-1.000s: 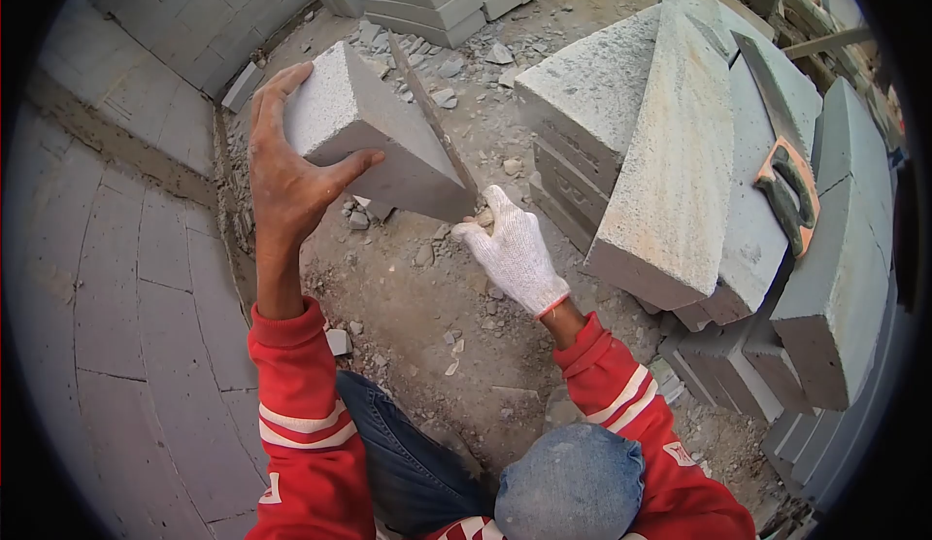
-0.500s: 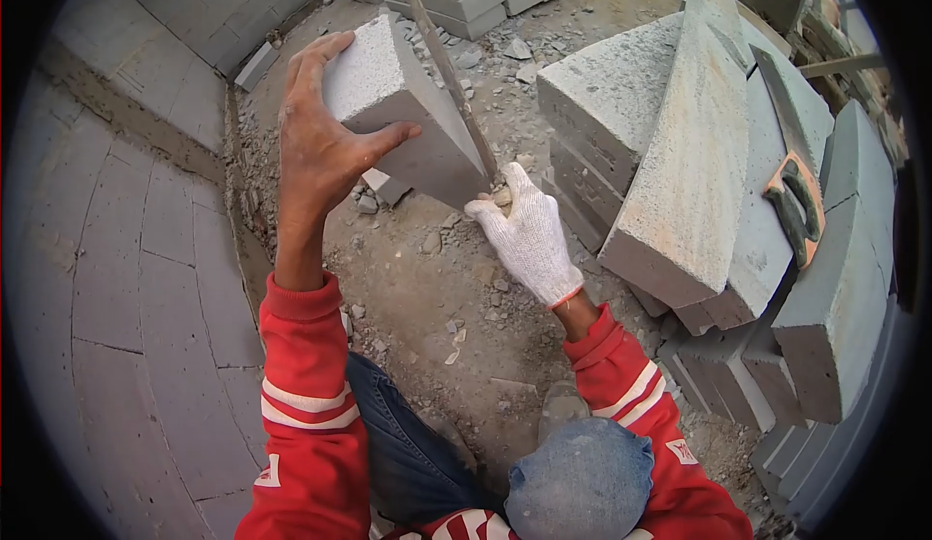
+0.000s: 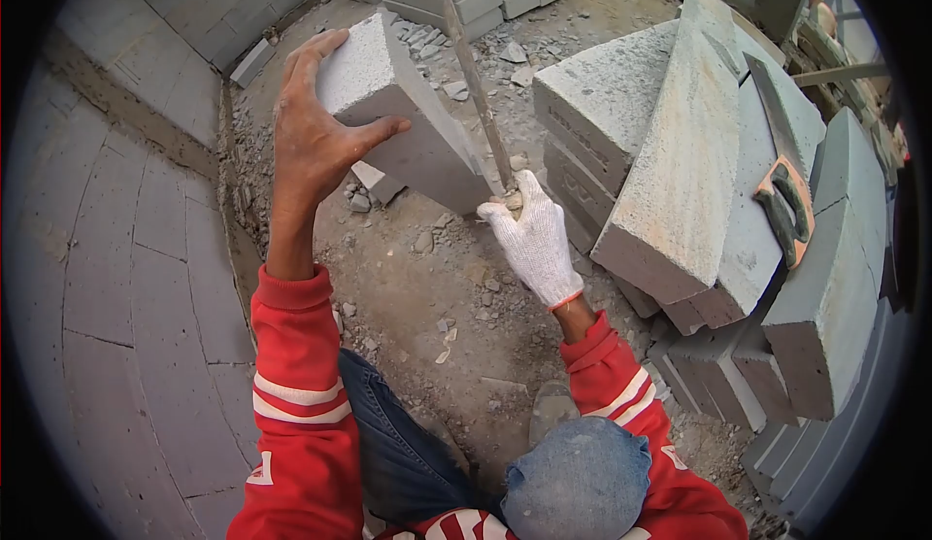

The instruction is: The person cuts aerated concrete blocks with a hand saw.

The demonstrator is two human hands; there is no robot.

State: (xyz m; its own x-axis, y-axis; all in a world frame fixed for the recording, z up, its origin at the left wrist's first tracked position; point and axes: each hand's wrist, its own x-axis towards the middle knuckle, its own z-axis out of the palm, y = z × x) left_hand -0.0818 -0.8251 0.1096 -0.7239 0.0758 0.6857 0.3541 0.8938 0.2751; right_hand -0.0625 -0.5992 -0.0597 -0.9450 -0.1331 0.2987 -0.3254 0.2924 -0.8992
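While left hand (image 3: 316,147) holds block (image 3: 424,147), right hand (image 3: 532,239) grips blade (image 3: 476,84)

floor (image 3: 398,283): brown, dusty, uneven ground strewn with grit.
rubble (image 3: 425,43): pale broken bits, thickest toward the far blocks.
far stack (image 3: 437,4): grey blocks in layers, the bottom ones on the ground.
left edge: a small block (image 3: 252,62) lying near the wall (image 3: 146,64).
middle: a broken chunk (image 3: 381,184) and a smaller stone (image 3: 423,242), apart.
right side: a large block pile (image 3: 573,181), its base partly hidden.
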